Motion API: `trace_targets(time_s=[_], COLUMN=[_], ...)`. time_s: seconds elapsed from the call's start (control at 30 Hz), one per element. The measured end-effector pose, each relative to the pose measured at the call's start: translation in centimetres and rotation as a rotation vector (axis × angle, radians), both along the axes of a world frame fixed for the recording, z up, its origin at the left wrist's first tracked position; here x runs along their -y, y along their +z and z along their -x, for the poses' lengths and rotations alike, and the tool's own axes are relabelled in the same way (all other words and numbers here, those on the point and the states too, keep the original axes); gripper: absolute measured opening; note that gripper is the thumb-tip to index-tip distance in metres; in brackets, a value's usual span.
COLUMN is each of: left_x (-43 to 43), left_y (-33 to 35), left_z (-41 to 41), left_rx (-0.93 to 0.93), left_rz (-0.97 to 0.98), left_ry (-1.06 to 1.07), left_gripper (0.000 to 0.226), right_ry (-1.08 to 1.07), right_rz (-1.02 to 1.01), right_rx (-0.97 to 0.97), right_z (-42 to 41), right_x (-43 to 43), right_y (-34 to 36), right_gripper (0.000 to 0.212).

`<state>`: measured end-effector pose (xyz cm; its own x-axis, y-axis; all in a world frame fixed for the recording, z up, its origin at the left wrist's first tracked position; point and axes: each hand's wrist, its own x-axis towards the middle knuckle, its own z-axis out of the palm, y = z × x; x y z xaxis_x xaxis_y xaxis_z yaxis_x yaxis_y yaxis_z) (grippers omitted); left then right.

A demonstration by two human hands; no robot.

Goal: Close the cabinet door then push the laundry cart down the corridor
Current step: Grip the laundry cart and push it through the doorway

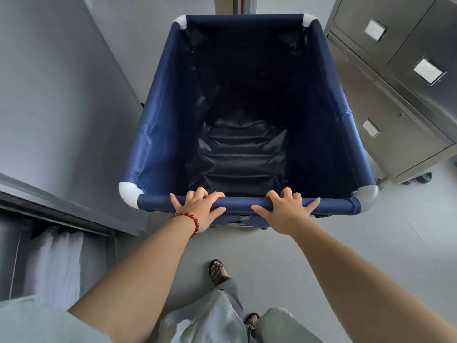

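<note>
A dark blue fabric laundry cart (158, 134) with white corner joints stands right in front of me, and its bin looks empty. My left hand (197, 206), with a red bead bracelet on the wrist, grips the cart's near top rail left of centre. My right hand (284, 209) grips the same rail right of centre. On the left a grey cabinet door (57, 95) stands beside the cart; below it, a dark opening (49, 256) shows white cloth hanging inside.
Steel cabinets (400, 82) with labelled drawers line the right side, on castors close to the cart's right edge. Grey floor (358, 238) runs between them. My sandalled feet (217, 271) are just behind the cart. A doorway or pillar (235, 3) lies ahead beyond the cart.
</note>
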<state>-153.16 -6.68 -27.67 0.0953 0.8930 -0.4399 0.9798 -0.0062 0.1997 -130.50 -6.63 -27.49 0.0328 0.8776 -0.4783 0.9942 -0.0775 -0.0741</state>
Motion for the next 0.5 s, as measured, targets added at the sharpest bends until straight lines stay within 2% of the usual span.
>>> trace_targets(time_s=[0.27, 0.5], left_x=[-7.5, -11.6], left_y=[0.1, 0.1], left_z=[-0.3, -0.6], left_rx=[-0.015, -0.024], left_rz=[0.014, 0.011], left_ry=[-0.001, 0.022], left_gripper=[0.034, 0.033], right_ry=[-0.006, -0.019], right_rz=[-0.02, -0.05], right_rx=[-0.022, -0.021], right_z=[-0.1, -0.1], right_x=[-7.5, -11.8], right_y=[0.4, 0.2], right_gripper=[0.062, 0.069])
